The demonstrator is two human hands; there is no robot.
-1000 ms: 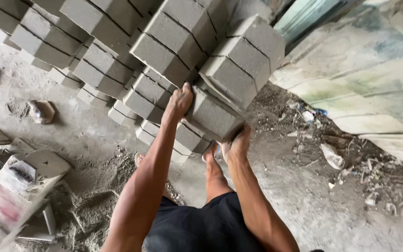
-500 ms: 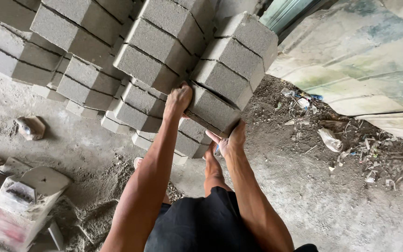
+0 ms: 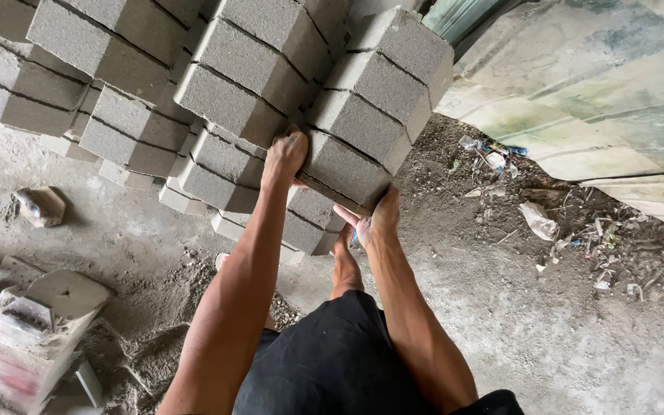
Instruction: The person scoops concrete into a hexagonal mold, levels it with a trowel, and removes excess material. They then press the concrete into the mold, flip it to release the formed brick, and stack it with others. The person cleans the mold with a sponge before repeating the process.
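Observation:
A tall stack of grey concrete blocks (image 3: 247, 100) fills the upper part of the head view. My left hand (image 3: 283, 156) presses on the left end of one grey block (image 3: 345, 167) at the stack's near corner. My right hand (image 3: 376, 219) grips that same block from underneath at its lower right edge. Both arms reach forward from my body. Two more blocks (image 3: 393, 61) rest on top of the held one. My bare foot (image 3: 343, 253) stands on the floor just below the block.
A metal block mould (image 3: 24, 338) lies on loose sand at the lower left. A small brown lump (image 3: 40, 206) sits on the concrete floor to the left. Litter and dirt (image 3: 547, 215) lie at the right below a stained wall (image 3: 578, 100).
The view has moved closer to the stack. Both hands stay on the same corner block, the right one now further under its lower edge.

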